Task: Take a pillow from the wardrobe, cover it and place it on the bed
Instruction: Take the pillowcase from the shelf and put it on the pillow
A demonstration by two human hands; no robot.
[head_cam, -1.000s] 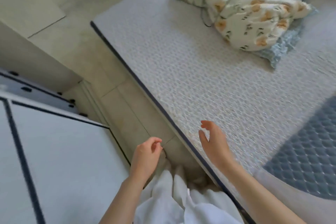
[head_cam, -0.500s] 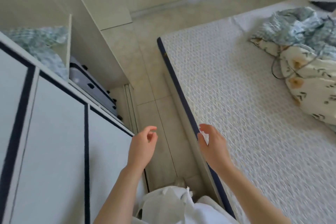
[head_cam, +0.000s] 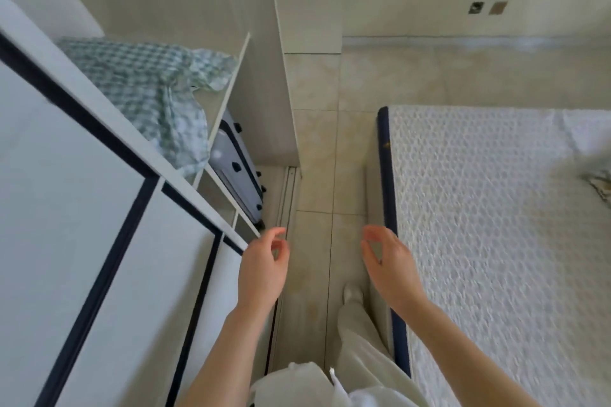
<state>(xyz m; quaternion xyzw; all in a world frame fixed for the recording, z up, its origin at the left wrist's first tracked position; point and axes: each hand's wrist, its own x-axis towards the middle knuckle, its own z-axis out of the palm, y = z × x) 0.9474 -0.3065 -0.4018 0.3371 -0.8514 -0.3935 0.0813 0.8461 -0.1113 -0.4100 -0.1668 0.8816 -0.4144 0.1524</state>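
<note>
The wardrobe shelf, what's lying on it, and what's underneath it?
On the wardrobe shelf lies a crumpled green-and-white checked cloth. Below it stands a grey-blue suitcase. The sliding door hides the rest, so no pillow can be confirmed.

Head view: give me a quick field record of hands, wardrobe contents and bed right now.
left hand: empty, fingers loosely curled, beside the wardrobe door
right hand: empty, open, at the bed edge
wardrobe shelf: checked fabric lying on it
below shelf: suitcase
pillow: not identifiable for certain
task stage: nothing picked up yet
</note>
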